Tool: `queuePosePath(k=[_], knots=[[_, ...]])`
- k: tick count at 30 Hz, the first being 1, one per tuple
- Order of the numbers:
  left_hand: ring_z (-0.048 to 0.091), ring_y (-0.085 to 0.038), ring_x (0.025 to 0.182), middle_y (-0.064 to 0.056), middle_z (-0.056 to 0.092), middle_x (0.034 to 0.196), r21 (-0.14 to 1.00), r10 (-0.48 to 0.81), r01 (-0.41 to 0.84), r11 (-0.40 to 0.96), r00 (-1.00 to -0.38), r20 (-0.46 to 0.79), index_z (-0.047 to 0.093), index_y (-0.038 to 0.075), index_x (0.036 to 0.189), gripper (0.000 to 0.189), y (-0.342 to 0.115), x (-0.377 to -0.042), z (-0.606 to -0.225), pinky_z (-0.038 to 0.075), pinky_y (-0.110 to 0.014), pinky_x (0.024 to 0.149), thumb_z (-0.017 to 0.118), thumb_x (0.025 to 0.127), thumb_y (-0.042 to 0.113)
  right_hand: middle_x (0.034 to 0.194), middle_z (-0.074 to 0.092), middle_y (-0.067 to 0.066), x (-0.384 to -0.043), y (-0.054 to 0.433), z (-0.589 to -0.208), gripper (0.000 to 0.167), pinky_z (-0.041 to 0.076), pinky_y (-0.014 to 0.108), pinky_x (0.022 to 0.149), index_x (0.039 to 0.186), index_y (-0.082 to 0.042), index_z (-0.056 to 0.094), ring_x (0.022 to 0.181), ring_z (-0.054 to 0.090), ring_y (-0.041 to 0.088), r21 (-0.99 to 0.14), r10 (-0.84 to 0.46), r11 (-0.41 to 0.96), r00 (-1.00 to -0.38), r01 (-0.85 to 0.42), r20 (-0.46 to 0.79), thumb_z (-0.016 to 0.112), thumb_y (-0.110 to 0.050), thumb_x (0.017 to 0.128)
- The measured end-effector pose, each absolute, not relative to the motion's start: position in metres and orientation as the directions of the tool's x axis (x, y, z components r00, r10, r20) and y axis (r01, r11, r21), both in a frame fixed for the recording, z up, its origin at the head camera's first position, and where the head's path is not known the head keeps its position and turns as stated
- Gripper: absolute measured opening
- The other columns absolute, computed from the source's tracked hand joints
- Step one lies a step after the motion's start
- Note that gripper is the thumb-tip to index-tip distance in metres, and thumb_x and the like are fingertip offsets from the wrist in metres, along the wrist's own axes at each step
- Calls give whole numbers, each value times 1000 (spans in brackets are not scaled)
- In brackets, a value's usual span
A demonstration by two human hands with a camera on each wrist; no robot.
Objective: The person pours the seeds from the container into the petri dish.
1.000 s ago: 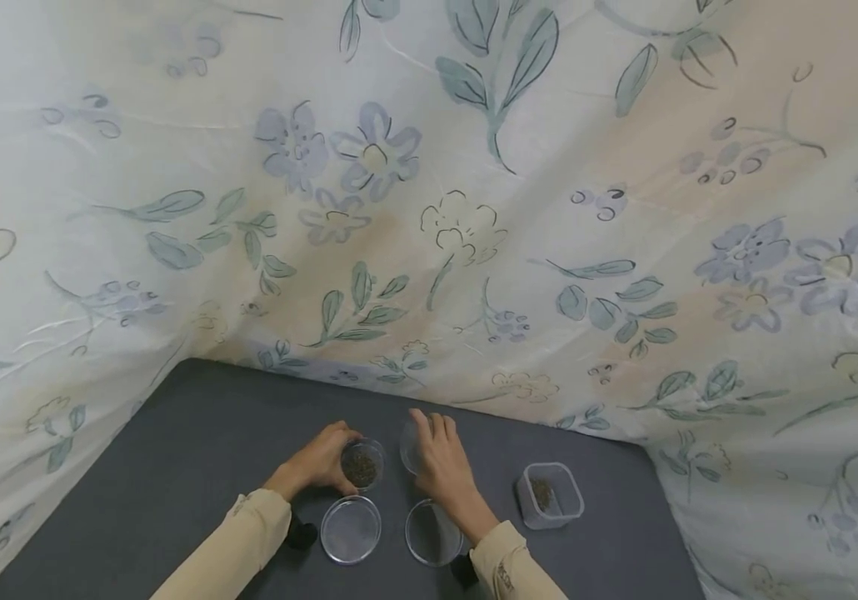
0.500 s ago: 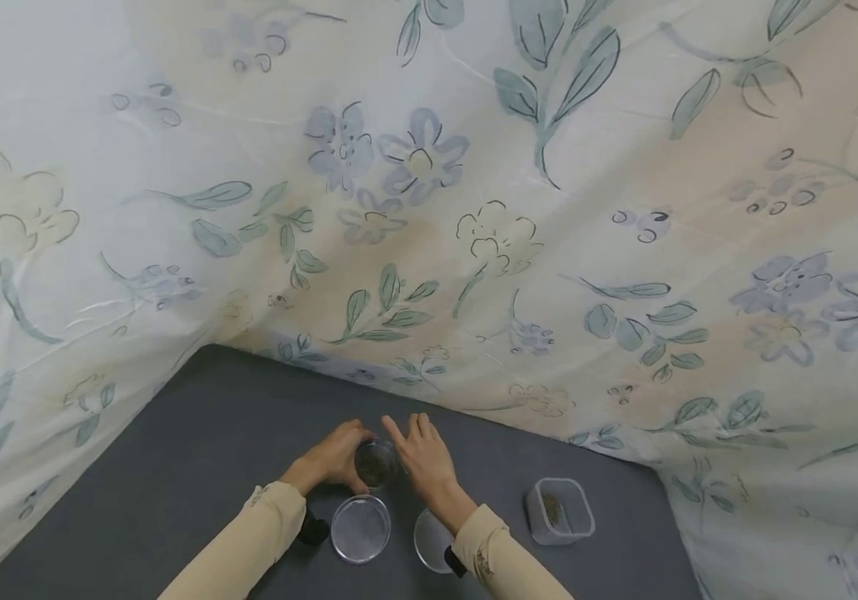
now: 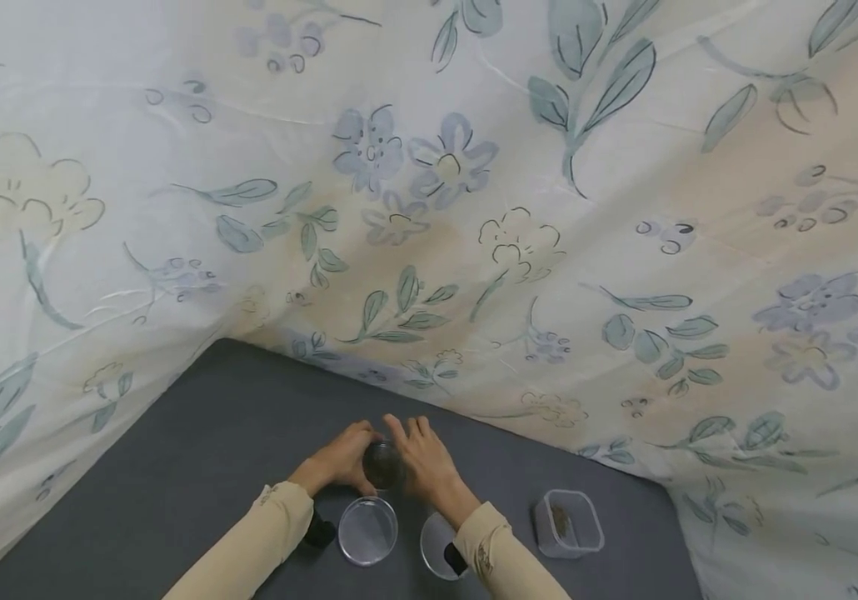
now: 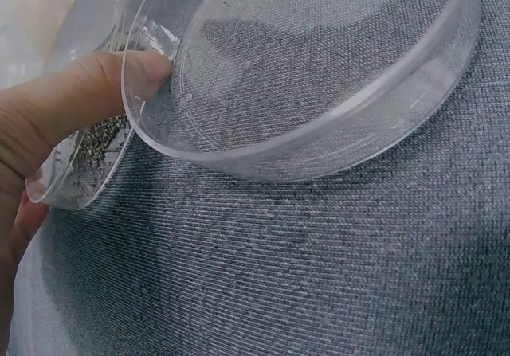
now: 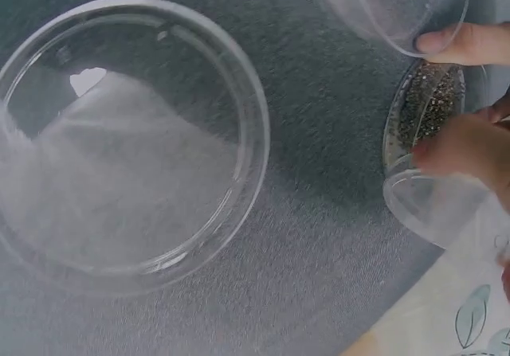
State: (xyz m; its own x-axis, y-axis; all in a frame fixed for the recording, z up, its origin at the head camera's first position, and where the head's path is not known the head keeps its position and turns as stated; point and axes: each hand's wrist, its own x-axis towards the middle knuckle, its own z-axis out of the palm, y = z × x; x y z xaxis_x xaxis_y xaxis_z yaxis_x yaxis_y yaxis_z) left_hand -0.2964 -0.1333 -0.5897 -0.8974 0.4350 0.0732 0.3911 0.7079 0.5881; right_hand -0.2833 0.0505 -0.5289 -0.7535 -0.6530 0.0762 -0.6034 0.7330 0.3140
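My left hand grips a clear petri dish of dark, mixed grains by its rim, thumb on the near side in the left wrist view. My right hand is close against the dish's right side. Its blurred thumb pinches a clear petri dish lid, tilted at the dish's edge in the right wrist view. How far the lid covers the dish cannot be told. Nearer the body lie two more clear round dish pieces, a left one and a right one partly under the right wrist.
A square clear plastic tub with some brown-green material stands to the right on the dark grey cloth-covered table. A flower-printed curtain hangs behind and at both sides.
My right hand has moved left with the lid, from beside the dish to against it. The left hand keeps its grip on the dish. The head view has shifted slightly.
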Motion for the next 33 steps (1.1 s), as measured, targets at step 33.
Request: queuePosePath(k=[33], knots=[[60, -36, 114, -20, 61, 124, 684, 476, 451, 573, -863, 169, 41, -3, 135, 101, -157, -292, -605, 51, -50, 97, 101, 60, 28, 136, 59, 15, -310, 35, -554, 115, 54, 47, 100, 149, -12, 20, 128, 49, 37, -319, -757, 631, -651, -708, -51, 99, -23, 65]])
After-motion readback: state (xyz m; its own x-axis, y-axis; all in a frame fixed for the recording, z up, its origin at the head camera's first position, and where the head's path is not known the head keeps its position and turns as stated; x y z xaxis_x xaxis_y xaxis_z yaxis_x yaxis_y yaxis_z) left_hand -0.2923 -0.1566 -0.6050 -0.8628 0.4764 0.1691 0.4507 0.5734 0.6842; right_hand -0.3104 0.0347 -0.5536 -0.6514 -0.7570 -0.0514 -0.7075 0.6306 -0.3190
